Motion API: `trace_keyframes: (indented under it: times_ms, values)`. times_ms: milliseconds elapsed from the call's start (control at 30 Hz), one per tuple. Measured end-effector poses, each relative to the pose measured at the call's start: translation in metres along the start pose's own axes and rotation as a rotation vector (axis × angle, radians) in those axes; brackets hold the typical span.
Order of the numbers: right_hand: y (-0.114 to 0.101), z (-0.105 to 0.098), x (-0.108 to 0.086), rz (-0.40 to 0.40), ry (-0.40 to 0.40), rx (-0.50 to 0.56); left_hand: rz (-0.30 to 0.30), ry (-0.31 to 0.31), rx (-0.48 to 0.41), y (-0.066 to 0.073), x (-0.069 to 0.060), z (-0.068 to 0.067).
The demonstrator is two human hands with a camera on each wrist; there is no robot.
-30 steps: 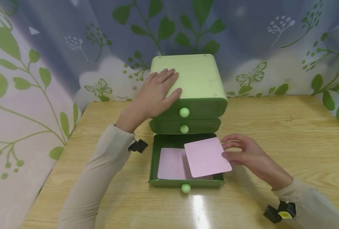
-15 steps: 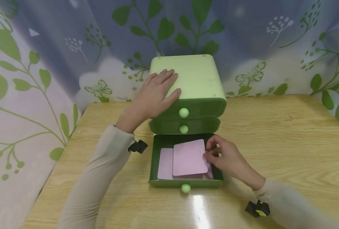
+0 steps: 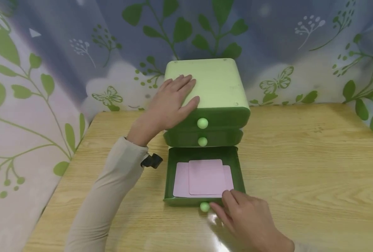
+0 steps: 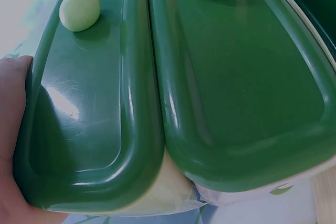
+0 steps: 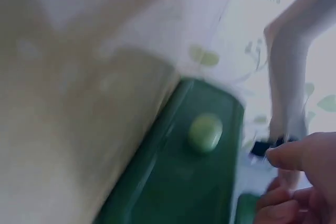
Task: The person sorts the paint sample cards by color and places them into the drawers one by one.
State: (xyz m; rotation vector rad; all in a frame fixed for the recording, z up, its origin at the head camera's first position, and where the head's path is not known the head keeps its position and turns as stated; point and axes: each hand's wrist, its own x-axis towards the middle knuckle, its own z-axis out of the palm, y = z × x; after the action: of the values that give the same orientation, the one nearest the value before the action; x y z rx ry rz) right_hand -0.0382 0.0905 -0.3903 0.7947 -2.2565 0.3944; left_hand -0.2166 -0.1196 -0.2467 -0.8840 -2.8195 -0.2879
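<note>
On the pale green top of a small drawer cabinet (image 3: 218, 82) rests my left hand (image 3: 170, 103), fingers straight; the left wrist view catches its edge beside the upper drawer front (image 4: 84, 114). The bottom drawer (image 3: 240, 171) is pulled out. Inside it lie pink square cards: one card (image 3: 206, 176) on top, with pink cards (image 3: 181, 180) under it to both sides. My right hand (image 3: 252, 218) is at the drawer's front right corner, holding nothing, its fingers loosely bent. Its thumb is close to the round light green knob (image 3: 205, 207); the blurred right wrist view shows a gap between them.
Two upper drawers with round knobs, the top knob (image 3: 202, 123) and the middle knob (image 3: 202, 141), are pushed in above the bottom one. The cabinet stands on a wooden table (image 3: 299, 168). A leaf-patterned curtain (image 3: 110, 56) hangs behind and to the left.
My right hand has carried a pink card left over the drawer, let it go onto the others, and moved down towards the bottom knob. My left hand has stayed in place.
</note>
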Motion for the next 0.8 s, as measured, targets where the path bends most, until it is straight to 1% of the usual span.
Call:
trace_keyframes:
  times_ms: [67,133,333,367,433,500,567,600,633,700,733,800]
  values:
    - [-0.011,0.003,-0.004,-0.008,-0.018,-0.041,-0.001,-0.004,0.002,0.001,0.000,-0.001]
    - [-0.019,0.006,-0.007,-0.010,-0.056,-0.079,-0.004,-0.005,0.005,0.000,0.000,-0.001]
    - [-0.029,0.018,-0.009,-0.047,-0.277,-0.150,-0.010,-0.007,0.005,-0.001,0.000,0.000]
    - [-0.030,0.019,-0.009,-0.049,-0.300,-0.158,-0.009,-0.008,0.005,-0.001,0.000,0.000]
    - [-0.030,0.022,-0.008,-0.059,-0.312,-0.176,-0.009,-0.008,0.008,0.000,0.000,0.000]
    - [-0.029,0.025,-0.006,-0.072,-0.283,-0.195,-0.009,-0.007,0.010,0.000,0.000,-0.001]
    - [-0.026,0.029,-0.003,-0.109,-0.214,-0.210,-0.004,-0.003,0.012,0.000,0.000,-0.001]
    - [-0.024,0.031,-0.001,-0.140,-0.179,-0.221,-0.003,-0.003,0.012,0.000,0.000,-0.001]
    - [-0.022,0.032,0.001,-0.179,-0.143,-0.234,-0.002,-0.004,0.012,0.001,0.000,-0.001]
    - [-0.017,0.035,0.003,-0.281,-0.082,-0.267,-0.003,-0.007,0.012,0.001,0.000,-0.001]
    - [-0.015,0.036,0.004,-0.340,-0.062,-0.269,-0.002,-0.008,0.011,0.001,0.000,-0.001]
    - [-0.010,0.037,0.005,-0.472,-0.048,-0.297,-0.006,-0.004,0.008,0.001,0.000,-0.001]
